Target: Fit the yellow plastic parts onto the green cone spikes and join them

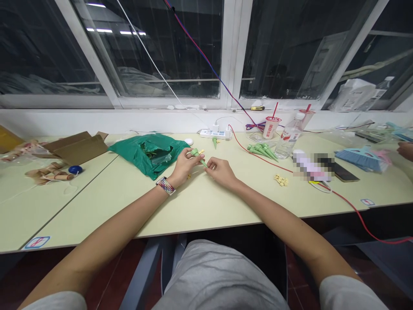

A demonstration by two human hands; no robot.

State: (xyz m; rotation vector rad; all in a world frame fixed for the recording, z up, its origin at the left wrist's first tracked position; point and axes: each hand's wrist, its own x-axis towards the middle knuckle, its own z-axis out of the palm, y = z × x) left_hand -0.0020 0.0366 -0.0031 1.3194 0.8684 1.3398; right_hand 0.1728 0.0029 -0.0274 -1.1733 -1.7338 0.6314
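Note:
My left hand [184,165], with a coloured watch band on its wrist, is closed around a green cone-shaped plastic piece [197,155] just above the pale table [200,206]. My right hand [220,169] rests on the table right beside it, its fingers pinched at the cone's thin tip. A torn green plastic bag [149,153] lies just left of my left hand. A small cream-coloured part shows at the cone's wide end.
A pile of green cones [263,150], a water bottle [288,137] and a cup with a straw [271,126] stand right of my hands. A power strip [215,134], red cable [348,202], phone [342,171], cardboard [75,146] and another person's hand [405,150] are around.

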